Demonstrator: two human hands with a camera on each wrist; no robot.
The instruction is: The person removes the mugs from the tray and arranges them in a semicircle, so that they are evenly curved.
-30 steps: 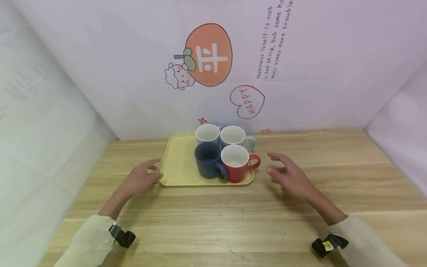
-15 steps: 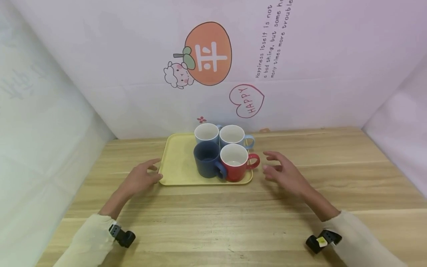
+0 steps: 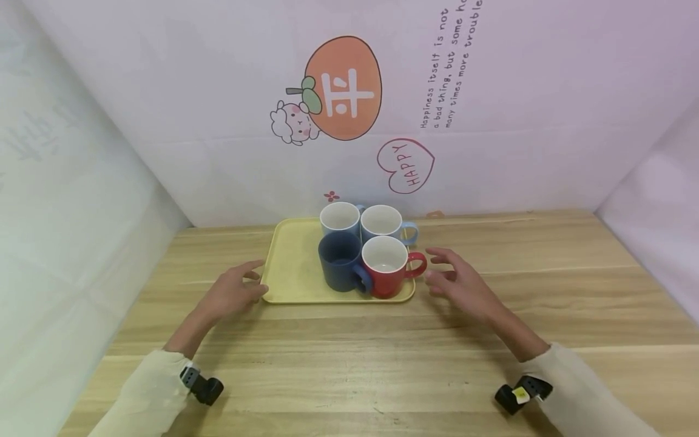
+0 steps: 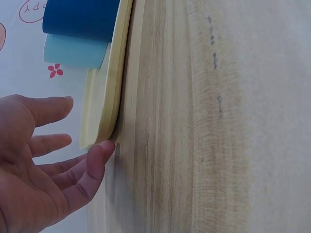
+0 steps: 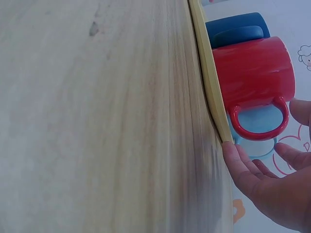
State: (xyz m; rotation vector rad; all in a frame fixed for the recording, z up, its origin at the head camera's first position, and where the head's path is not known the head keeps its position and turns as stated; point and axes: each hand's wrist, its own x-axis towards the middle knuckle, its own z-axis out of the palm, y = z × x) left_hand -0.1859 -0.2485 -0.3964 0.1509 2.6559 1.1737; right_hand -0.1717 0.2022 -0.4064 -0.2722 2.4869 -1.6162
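A pale yellow tray [image 3: 295,261] lies on the table near the back wall. On its right part stand a red mug [image 3: 386,280], a dark blue mug [image 3: 337,270] and two light blue mugs [image 3: 340,220] with white insides. My left hand [image 3: 232,292] is at the tray's left end, fingers loosely bent; in the left wrist view its lower fingertips [image 4: 106,147] meet the tray's edge. At the other end, my right hand [image 3: 464,285] has its fingers spread beside the red mug's handle [image 5: 260,135]. In the right wrist view its lower fingertips [image 5: 230,149] are right at the tray's rim.
The tray's left part is bare yellow. A wooden table [image 3: 327,364] extends in front and to both sides. White cloth [image 3: 218,170] printed with an orange fruit and a heart hangs close behind the tray, with more cloth on the left and right.
My right hand has moved left, up to the tray's right end. The left hand, the tray and the mugs have stayed in place.
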